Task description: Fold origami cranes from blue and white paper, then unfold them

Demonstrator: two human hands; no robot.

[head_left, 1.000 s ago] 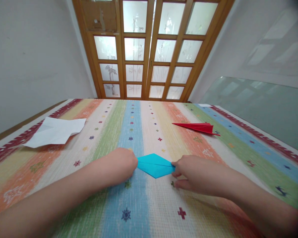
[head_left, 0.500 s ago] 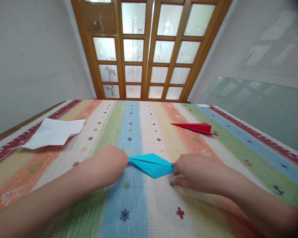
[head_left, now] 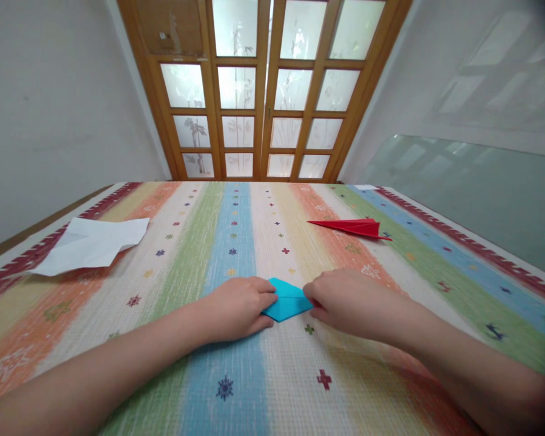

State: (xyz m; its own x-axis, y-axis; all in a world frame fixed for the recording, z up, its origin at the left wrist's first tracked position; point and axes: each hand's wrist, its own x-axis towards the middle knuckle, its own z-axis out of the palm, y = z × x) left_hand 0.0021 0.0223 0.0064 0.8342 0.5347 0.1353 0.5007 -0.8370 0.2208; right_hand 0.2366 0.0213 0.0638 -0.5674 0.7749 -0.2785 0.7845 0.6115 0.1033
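Blue origami paper: a folded kite-like piece (head_left: 290,301) at the near middle of the striped tablecloth (head_left: 249,387), between the hands, its left part covered by fingers and its right tip at the other hand; a crease line runs lengthwise
Left hand: this hand (head_left: 240,306) lies over the paper's left part, fingers together on top, thumb low beside the near edge; whether it pinches or only presses, I cannot tell
Right hand: this one (head_left: 330,297) is curled nearly closed, thumb and forefinger seemingly pinching the right tip, which they hide
Dart-shaped red origami: lies (head_left: 352,227) beyond the right hand, well apart from it
White paper sheet: rests (head_left: 91,245) far left, creased, one edge lifted
Slip risk: light pressure from the left hand could let the blue piece skid or turn on the cloth
Crease risk: an off-line pull by the right hand could skew the tip or crumple it
Tear risk: hard tugging between both hands might split the paper at a fold
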